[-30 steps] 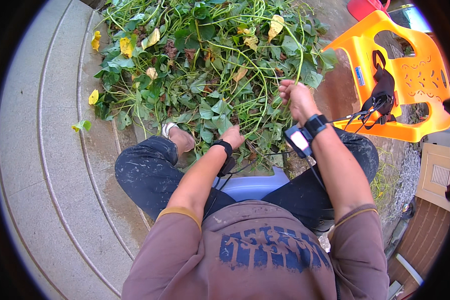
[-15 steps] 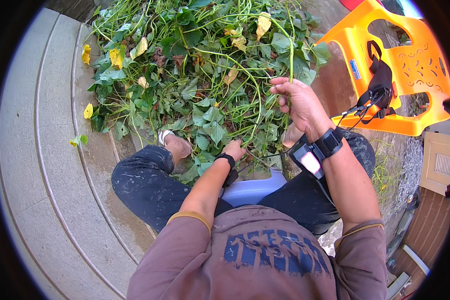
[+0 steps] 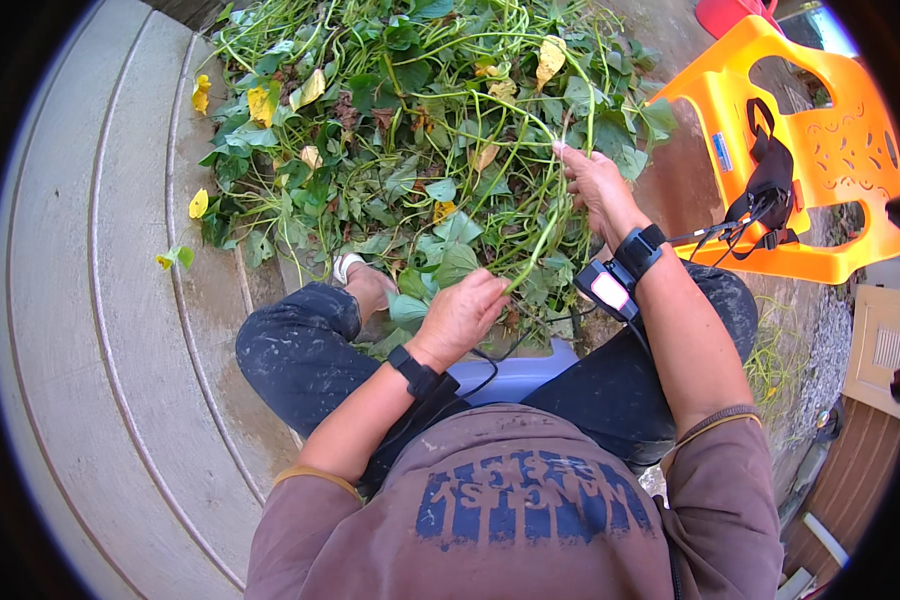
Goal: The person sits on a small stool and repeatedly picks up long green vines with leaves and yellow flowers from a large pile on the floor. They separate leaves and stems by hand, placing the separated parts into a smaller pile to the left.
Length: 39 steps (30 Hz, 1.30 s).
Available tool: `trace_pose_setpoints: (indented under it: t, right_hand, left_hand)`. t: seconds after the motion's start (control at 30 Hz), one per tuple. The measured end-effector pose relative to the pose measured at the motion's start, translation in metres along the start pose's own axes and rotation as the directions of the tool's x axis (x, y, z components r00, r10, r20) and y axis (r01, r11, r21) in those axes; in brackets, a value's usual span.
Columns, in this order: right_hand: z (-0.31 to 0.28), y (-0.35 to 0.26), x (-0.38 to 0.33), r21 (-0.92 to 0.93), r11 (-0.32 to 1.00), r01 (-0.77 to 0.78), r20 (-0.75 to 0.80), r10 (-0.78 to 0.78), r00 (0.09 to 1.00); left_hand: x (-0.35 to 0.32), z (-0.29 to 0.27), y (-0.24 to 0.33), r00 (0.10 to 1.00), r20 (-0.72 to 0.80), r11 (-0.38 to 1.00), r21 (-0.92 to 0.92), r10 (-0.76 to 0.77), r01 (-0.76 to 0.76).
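Note:
A large heap of green leafy vines with long pale stems lies in front of me. My left hand is closed, its fingertips pinching the near end of a thick green vine stem that slants up toward the right. Farther up and to the right, my right hand has its fingers bent together around vine stems at the heap's right side. Exactly which stem lies within its fingertips is partly hidden. Several yellowed leaves are mixed into the heap.
An orange plastic chair with a black strap on it lies to the right. Stone steps run along the left. A pale plastic stool is between my legs. A red container stands at far right.
My left hand has come up out of the leaves, now pinching a stem end. My right hand has shifted slightly, staying at the vines. The whole view has drifted a little.

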State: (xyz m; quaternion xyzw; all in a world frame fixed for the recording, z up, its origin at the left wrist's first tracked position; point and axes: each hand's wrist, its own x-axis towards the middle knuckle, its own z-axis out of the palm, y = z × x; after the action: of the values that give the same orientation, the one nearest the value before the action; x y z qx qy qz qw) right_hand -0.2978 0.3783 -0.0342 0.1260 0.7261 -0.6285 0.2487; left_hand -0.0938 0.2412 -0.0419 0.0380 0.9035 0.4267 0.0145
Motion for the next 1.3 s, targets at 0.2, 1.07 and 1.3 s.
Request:
trace_pose_setpoints:
  t: [0.2, 1.07, 1.3]
  right_hand:
    - [0.003, 0.000, -0.005, 0.000, 0.993, -0.116, 0.110, 0.115, 0.987]
    - [-0.009, -0.035, -0.119, 0.278, 0.854, 0.440, 0.344, -0.516, 0.785]
    - [-0.008, -0.034, -0.121, 0.284, 0.876, 0.390, 0.394, -0.477, 0.785]
  left_hand:
    - [-0.024, -0.002, 0.014, 0.995, -0.070, 0.997, 0.002, 0.073, -0.073]
    - [0.103, -0.118, 0.010, 0.804, -0.244, 0.549, -0.827, -0.543, 0.120]
    - [0.101, -0.113, -0.017, 0.767, -0.244, 0.348, -0.937, -0.593, -0.028]
